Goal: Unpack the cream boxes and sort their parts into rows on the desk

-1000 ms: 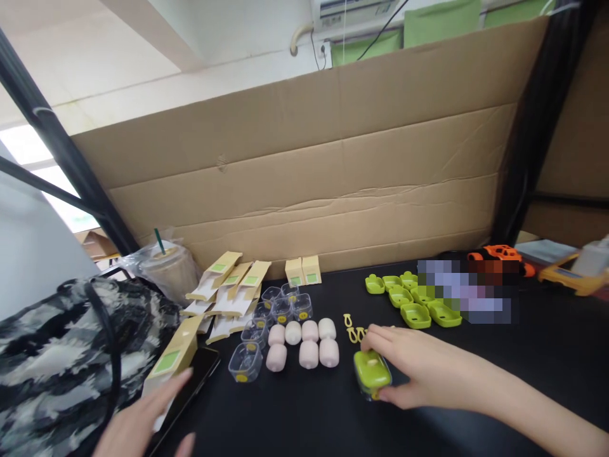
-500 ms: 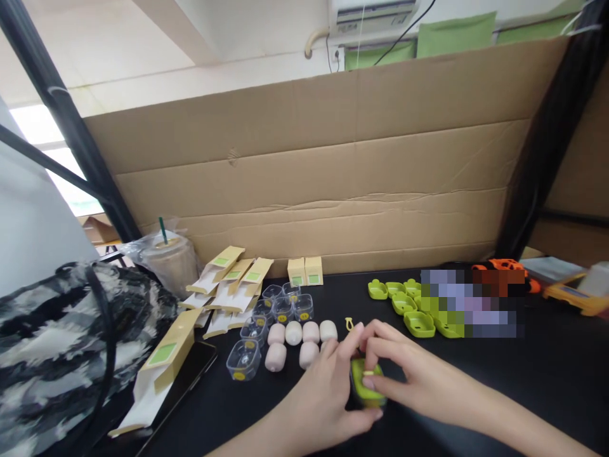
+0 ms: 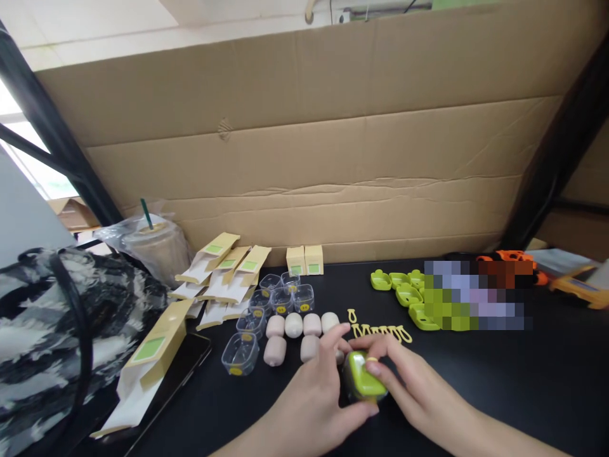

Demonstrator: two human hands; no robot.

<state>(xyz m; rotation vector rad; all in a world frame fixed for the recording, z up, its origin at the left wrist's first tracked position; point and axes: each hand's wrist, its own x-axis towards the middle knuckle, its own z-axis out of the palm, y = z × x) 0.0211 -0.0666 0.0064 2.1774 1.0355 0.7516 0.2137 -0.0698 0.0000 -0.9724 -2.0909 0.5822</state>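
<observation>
Between my hands sits a small clear box with a bright green lid [image 3: 365, 376], tilted a little on the black table. My left hand [image 3: 316, 393] wraps round its left side, thumb at the near edge and fingers at the far edge. From the right, my right hand [image 3: 419, 387] pinches at the top of the lid, where a bit of a pale yellow strap loop [image 3: 372, 360] shows under the fingertips. Several similar yellow loops [image 3: 375, 330] lie just beyond. Pale pink and cream rounded blocks [image 3: 275, 351] stand to the left of my left hand.
Clear plastic cups with yellow stickers [image 3: 240, 355] stand left of the blocks. Further left are unfolded cartons [image 3: 228, 279], a phone [image 3: 188, 365], a wrapped drink [image 3: 155, 244] and a patterned bag [image 3: 42, 336]. Green lids [image 3: 409, 294] lie at right, before a cardboard wall [image 3: 304, 158].
The view has tipped downward, bringing the row of yellow loops into sight. My right fingers have shifted slightly on the lid, and more of its green top shows. Both hands stay at the box.
</observation>
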